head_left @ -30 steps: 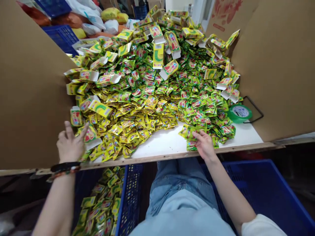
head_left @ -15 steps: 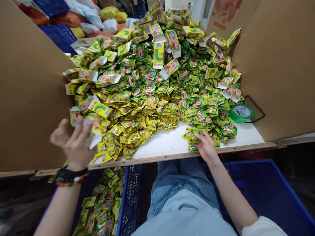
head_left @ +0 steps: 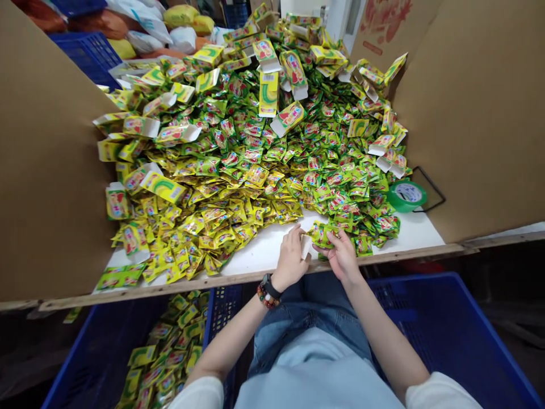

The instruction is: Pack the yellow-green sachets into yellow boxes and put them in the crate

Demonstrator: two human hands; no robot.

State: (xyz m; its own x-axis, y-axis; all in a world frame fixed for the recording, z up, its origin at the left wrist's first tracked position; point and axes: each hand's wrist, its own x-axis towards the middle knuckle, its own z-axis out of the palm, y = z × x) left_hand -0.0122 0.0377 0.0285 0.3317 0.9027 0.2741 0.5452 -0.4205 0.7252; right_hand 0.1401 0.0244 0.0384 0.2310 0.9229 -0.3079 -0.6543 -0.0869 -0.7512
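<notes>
My left hand (head_left: 292, 258) is closed around a small carton (head_left: 305, 246), mostly hidden by the fingers; its white open end faces right. Just beside it, my right hand (head_left: 342, 257) pinches green-and-yellow candy packets (head_left: 322, 234) between thumb and fingers, held near the carton's opening. Both hands are over the table's front edge. Behind them a large heap of small packets (head_left: 255, 173) covers the table, yellow ones to the left and green to the right. Flattened or open cartons (head_left: 162, 187) lie on the heap, several with white flaps showing.
Green tape (head_left: 407, 196) lies at the right beside a black wire loop. Cardboard walls (head_left: 477, 125) stand on both sides. Below the table, a blue crate (head_left: 80, 363) on the left holds many filled-looking cartons (head_left: 170, 352); another blue crate (head_left: 460, 335) sits at the right.
My left hand has moved right from the cartons at the left side to beside my right hand, bringing a carton. My right hand still grips packets and has turned slightly toward it.
</notes>
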